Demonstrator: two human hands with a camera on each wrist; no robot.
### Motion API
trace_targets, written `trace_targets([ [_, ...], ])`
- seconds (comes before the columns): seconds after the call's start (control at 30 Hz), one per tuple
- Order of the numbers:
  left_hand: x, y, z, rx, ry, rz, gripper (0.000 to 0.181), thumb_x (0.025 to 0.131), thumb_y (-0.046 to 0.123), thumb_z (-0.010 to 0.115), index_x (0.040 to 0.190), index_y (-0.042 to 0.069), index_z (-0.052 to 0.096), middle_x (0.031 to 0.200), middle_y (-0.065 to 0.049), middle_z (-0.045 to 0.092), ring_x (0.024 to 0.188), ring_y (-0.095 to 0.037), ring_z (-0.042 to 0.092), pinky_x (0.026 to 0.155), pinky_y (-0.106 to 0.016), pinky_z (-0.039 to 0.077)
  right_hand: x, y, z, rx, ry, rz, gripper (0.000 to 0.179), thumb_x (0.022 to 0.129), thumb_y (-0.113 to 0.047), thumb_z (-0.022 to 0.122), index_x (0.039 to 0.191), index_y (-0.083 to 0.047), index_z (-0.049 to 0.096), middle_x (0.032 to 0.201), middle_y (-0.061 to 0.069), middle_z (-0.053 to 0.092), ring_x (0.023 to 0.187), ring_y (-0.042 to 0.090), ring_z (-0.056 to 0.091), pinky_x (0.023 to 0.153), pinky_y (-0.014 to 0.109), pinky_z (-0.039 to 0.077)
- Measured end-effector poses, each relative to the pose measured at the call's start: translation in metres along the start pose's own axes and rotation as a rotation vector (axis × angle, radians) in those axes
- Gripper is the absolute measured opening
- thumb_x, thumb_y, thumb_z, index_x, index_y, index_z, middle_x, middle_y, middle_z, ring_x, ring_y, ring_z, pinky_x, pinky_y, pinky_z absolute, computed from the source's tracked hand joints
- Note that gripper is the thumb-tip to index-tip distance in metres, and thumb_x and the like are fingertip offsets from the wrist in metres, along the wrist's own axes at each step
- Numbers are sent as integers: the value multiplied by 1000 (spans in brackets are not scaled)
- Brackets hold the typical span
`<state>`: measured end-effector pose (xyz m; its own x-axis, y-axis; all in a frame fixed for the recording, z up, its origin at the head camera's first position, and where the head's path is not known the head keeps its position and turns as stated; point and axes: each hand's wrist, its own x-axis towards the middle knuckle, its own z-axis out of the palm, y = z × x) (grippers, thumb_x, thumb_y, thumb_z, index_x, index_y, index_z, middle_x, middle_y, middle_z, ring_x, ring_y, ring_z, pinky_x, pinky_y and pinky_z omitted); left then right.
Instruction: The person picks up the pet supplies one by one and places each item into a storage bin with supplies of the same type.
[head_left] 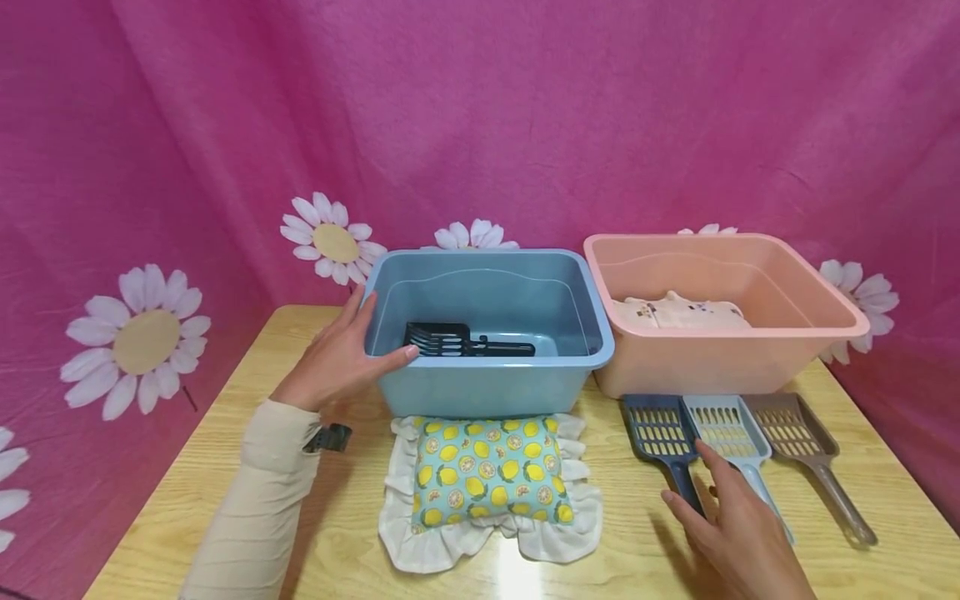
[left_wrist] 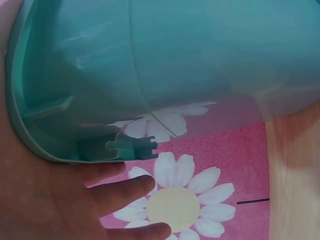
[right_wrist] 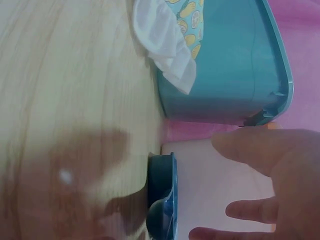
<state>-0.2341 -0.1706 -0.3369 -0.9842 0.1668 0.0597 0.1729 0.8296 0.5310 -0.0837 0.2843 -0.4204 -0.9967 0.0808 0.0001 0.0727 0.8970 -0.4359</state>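
In the head view my left hand (head_left: 326, 362) rests at the left front corner of a blue plastic bin (head_left: 487, 390), thumb over the front rim. In the left wrist view its straight fingers (left_wrist: 130, 192) lie just below the bin's rim. Inside the bin lies a black slotted litter scoop (head_left: 504, 348). My right hand (head_left: 742, 533) hovers with spread fingers above the handles of a dark blue litter scoop (head_left: 681, 482) and a light blue one (head_left: 759, 479), holding nothing. A brown scoop (head_left: 836, 492) lies to their right.
A lemon-print pillow (head_left: 491, 475) with white ruffles lies in front of the blue bin. To the right stands a pink bin (head_left: 712, 367) with a pale printed cloth item (head_left: 682, 311) inside. Behind the wooden table (head_left: 330, 542) hangs a magenta daisy curtain (head_left: 480, 108).
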Motion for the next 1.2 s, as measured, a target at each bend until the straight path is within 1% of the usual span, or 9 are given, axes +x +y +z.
trace_targets([
  [0.17,-2,-1,-3,0,-16,-23,112,73,80,55,155,30,-2,162,3,-9,142,-44,17,96,-71,34,6,0,2,6,-63,22,93,87,-58,61,145,6,29,126,35,49,108,48,56,83,61,47],
  [0.23,-2,0,-4,8,-17,-20,112,73,81,54,155,29,-2,162,3,-9,141,-45,18,96,-71,34,7,0,3,14,-64,18,90,87,-55,63,145,6,29,125,35,50,108,47,57,84,61,48],
  [0.4,-2,0,-5,13,-22,-14,113,72,82,53,155,29,-2,162,1,-7,141,-44,19,95,-70,36,4,2,7,20,-1,-40,80,87,-40,69,143,5,33,115,32,57,94,40,65,75,58,51],
  [0.5,-3,0,-7,6,-33,-25,112,72,82,53,155,30,-2,162,1,-7,141,-46,19,94,-70,37,4,2,9,16,19,-69,77,86,-30,72,142,5,34,112,31,59,89,36,67,74,57,51],
  [0.63,-4,-1,-7,-2,-51,-35,114,72,82,53,155,30,-4,162,2,-8,140,-47,20,93,-70,38,7,4,10,3,-12,-57,76,84,-23,73,142,5,33,111,29,60,89,34,66,74,56,51],
  [0.7,-3,-1,-6,-4,-56,-37,114,71,83,53,155,31,-4,162,3,-9,140,-47,20,92,-70,39,8,6,10,-12,-22,-55,76,82,-20,74,142,6,34,110,28,61,91,35,64,73,56,50],
  [0.87,-1,0,-4,5,-52,-23,114,71,84,51,155,29,-3,162,3,-9,140,-47,21,94,-69,38,8,8,11,-42,-15,-71,73,79,-12,74,140,4,37,106,25,64,95,39,61,72,55,50],
  [1.03,0,2,-3,-6,-48,-17,114,71,83,53,155,29,-2,162,2,-7,140,-46,20,95,-70,37,9,8,10,-47,-35,-60,70,81,-10,70,141,1,36,102,22,65,88,35,64,68,52,51],
  [1.2,1,1,-3,-13,-47,-15,113,72,82,54,155,29,-2,162,2,-8,141,-46,19,95,-70,37,11,6,8,-53,-54,-42,67,84,-10,64,142,2,34,103,26,64,81,32,63,64,50,50],
])
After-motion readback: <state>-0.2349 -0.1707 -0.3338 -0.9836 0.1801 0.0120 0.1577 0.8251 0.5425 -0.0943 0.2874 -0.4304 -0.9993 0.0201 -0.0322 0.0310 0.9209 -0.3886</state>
